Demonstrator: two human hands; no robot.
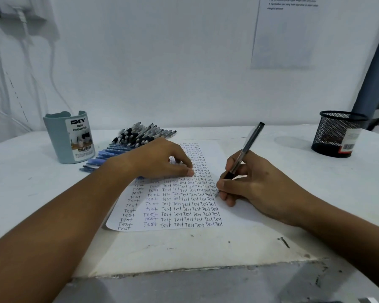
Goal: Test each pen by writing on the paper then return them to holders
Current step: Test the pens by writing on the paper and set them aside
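A: Where does the pen sit just now?

B: The clear-barrelled ballpoint pen with the black cap and grip [242, 155] is in the right hand [247, 184], its fingers [222, 185] pinched round the black grip. The tip touches the white sheet of paper covered in rows of "Test" [208, 154] at the right end of the written rows

A: And its long axis?

B: It slants from the tip, near and left, up to the cap, far and right. So the capped end already points roughly toward the black wire-mesh pen holder [338, 134] at the far right of the white counter [271, 241]

A: Which hand is nearer that holder?

B: The right one, plainly. The left hand [162, 159] lies on the paper's far-left part, fingers loosely curled with the tips pressing the sheet flat; it holds nothing

A: And the other holder?

B: The pale blue-grey plastic desk organizer cup [69, 137] stands far left, well apart from the pen. Just right of it lies the pile of untested pens, black-gripped ones and blue ones [129, 147], beside the left hand

A: So the coming move?

B: My guess: once the word is written, the right hand carries the pen far and right to the mesh holder, while the left reaches the pile. Which holder this pen belongs in I cannot tell
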